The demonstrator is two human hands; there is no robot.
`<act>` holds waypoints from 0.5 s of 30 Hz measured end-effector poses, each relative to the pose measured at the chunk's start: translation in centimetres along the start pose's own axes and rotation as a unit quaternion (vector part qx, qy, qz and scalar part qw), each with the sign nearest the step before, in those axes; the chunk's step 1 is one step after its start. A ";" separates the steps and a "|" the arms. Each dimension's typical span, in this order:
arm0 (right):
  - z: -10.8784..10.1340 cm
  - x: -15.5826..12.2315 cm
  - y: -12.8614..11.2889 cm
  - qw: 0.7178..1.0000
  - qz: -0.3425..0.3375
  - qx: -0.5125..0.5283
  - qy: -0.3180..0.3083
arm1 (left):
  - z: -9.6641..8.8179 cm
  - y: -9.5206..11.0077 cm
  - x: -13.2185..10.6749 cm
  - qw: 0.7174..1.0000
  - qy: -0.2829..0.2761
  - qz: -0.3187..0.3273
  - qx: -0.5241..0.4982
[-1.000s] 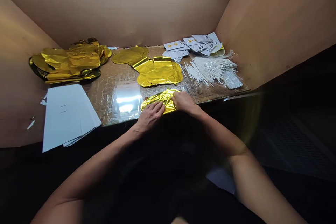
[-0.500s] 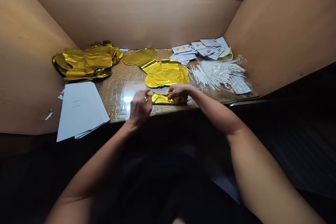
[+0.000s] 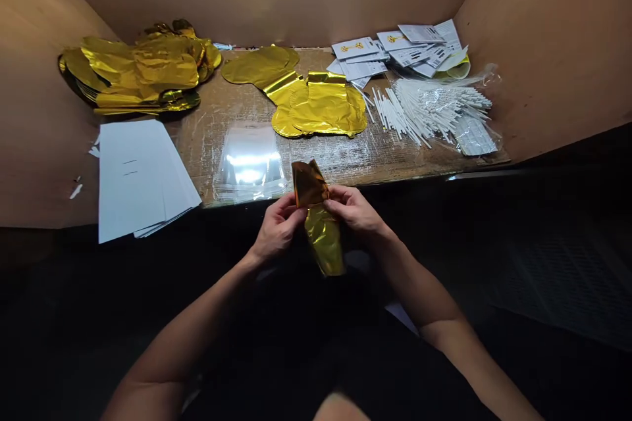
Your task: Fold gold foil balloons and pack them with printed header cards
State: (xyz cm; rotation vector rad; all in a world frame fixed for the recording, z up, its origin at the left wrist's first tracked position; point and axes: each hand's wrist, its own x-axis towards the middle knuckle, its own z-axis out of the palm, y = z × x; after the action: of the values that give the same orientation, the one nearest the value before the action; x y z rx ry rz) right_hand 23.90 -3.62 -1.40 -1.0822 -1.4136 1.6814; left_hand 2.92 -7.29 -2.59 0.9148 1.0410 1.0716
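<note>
On the desk (image 3: 205, 112), a stack of white paper (image 3: 141, 197) lies at nine o'clock, overhanging the near edge; glossy clear plastic (image 3: 251, 164) lies flat toward ten. Printed cards (image 3: 417, 54) overlap at one o'clock, white sticks (image 3: 424, 105) spread at two.

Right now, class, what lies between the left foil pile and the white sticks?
In the head view, overlapping gold foil pieces lie between the foil pile and the sticks.

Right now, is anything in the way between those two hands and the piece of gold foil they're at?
Nothing visible: the left hand and right hand both pinch the gold foil piece directly. The clear plastic sleeves and flat gold shapes lie beyond it on the table, not between.
</note>
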 end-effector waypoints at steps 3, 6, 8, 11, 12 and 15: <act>0.2 1.8 -0.5 0.999 -0.026 0.032 0.016 | -1.3 2.0 0.3 0.995 0.004 0.029 0.091; 0.3 2.8 -1.1 0.997 -0.036 0.044 0.049 | -2.0 3.3 0.5 0.995 -0.019 0.035 0.096; 0.4 2.8 -1.6 0.997 -0.006 0.071 0.020 | -2.1 3.7 0.6 0.993 -0.020 0.048 0.102; 0.7 2.8 -2.2 0.992 0.036 0.091 -0.086 | -1.6 3.6 0.6 0.991 0.007 0.090 0.094; 0.9 2.8 -2.2 0.990 0.035 0.091 -0.105 | -1.4 3.4 0.7 0.992 0.020 0.099 0.076; 1.5 2.8 -2.2 0.993 -0.009 0.095 -0.076 | -1.1 2.8 0.7 0.998 0.012 0.063 0.020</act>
State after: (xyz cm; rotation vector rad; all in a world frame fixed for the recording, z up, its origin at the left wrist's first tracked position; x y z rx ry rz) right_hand 21.32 -1.34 0.40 -0.8479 -1.3198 1.8756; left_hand 1.34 -5.90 -0.37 1.0120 1.0389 1.1722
